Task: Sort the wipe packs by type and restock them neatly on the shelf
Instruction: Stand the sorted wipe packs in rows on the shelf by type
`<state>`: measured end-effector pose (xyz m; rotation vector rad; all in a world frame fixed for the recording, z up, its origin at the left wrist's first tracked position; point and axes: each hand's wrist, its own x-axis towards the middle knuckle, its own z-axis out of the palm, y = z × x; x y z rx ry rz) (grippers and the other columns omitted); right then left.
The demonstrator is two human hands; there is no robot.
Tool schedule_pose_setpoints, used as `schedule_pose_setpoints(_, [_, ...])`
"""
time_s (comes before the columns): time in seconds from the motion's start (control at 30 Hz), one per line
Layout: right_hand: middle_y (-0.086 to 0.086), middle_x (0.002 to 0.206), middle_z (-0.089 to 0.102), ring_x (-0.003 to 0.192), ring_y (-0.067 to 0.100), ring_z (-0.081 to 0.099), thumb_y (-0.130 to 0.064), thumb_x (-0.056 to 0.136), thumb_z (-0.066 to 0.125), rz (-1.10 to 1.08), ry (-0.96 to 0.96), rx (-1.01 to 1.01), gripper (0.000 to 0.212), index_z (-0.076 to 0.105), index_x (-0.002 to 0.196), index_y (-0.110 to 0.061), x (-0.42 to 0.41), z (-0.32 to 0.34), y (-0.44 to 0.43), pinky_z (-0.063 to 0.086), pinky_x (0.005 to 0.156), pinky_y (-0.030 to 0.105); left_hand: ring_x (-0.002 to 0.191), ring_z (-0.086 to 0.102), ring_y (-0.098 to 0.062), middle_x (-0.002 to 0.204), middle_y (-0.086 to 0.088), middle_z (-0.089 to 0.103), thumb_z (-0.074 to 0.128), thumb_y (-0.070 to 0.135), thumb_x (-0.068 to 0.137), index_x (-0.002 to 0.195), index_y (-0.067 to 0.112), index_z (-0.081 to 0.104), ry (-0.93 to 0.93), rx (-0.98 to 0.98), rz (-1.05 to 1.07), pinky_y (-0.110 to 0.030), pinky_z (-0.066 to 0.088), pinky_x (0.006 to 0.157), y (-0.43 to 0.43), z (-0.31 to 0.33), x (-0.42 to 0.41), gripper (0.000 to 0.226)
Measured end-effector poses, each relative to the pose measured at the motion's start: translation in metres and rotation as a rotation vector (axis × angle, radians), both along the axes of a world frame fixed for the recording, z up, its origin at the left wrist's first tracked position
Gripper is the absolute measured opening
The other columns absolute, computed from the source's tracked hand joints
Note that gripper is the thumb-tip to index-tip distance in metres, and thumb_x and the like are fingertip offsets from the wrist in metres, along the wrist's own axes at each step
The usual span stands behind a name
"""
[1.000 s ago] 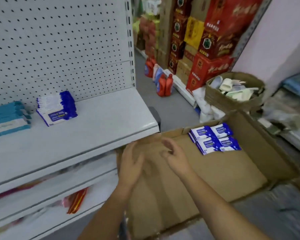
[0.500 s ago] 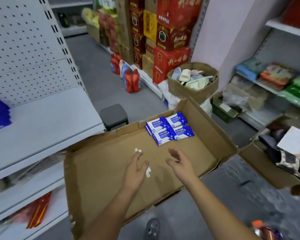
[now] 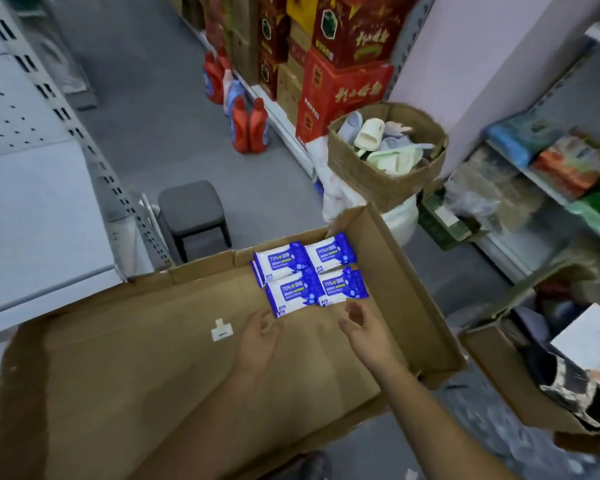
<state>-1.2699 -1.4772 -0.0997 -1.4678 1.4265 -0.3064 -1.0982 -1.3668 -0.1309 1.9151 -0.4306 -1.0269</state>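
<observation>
Several blue-and-white wipe packs (image 3: 309, 275) lie in a tight cluster in the far right corner of a wide, shallow cardboard box (image 3: 409, 292). My left hand (image 3: 260, 341) hovers over the box floor just short of the packs, fingers relaxed and holding nothing. My right hand (image 3: 362, 329) reaches beside it, palm turned inward, fingers loose, its tips close to the nearest pack. The white shelf (image 3: 42, 223) is at the left; its stocked packs are out of view.
A grey stool (image 3: 191, 209) stands beyond the box. A basket of slippers (image 3: 385, 150) sits behind the box's far corner. Red detergent bottles (image 3: 248, 126) and stacked red cartons (image 3: 343, 81) line the aisle. Another open box (image 3: 520, 382) lies right.
The view swung right, away from the shelf and onto the box. Both hands moved forward across the box floor toward the blue packs.
</observation>
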Motion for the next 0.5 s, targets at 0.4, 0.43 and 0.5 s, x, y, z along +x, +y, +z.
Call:
schedule_pose_setpoints(0.4, [0.017, 0.126, 0.062, 0.116, 0.033, 0.058, -0.009, 0.092, 0.06, 0.078, 0.297, -0.013, 0.037, 0.056, 0.129, -0.002, 0.017, -0.118, -0.147, 0.045, 0.088, 0.033, 0.091, 0.059, -0.016, 0.105, -0.005, 0.063, 0.059, 0.008, 0.097, 0.121, 0.004, 0.058, -0.107, 0.18, 0.217, -0.016, 0.042, 0.067, -0.099, -0.078, 0.03, 0.025])
schedule_pose_setpoints(0.43, [0.019, 0.126, 0.06, 0.118, 0.035, 0.057, -0.014, 0.092, 0.062, 0.067, 0.313, -0.014, 0.04, 0.056, 0.13, -0.002, 0.02, -0.126, -0.155, 0.045, 0.093, 0.036, 0.091, 0.062, -0.018, 0.107, -0.006, 0.064, 0.064, 0.011, 0.094, 0.122, 0.003, 0.056, -0.09, 0.178, 0.244, -0.018, 0.046, 0.071, -0.106, -0.087, 0.03, 0.03])
schedule_pose_setpoints(0.5, [0.017, 0.126, 0.055, 0.12, 0.033, 0.054, -0.033, 0.089, 0.069, 0.078, 0.356, -0.001, 0.052, 0.055, 0.131, -0.007, 0.023, -0.138, -0.164, 0.045, 0.098, 0.04, 0.092, 0.067, -0.019, 0.108, -0.004, 0.066, 0.08, 0.026, 0.084, 0.121, 0.006, 0.052, -0.017, 0.191, 0.29, -0.031, 0.054, 0.08, -0.114, -0.101, 0.026, 0.051])
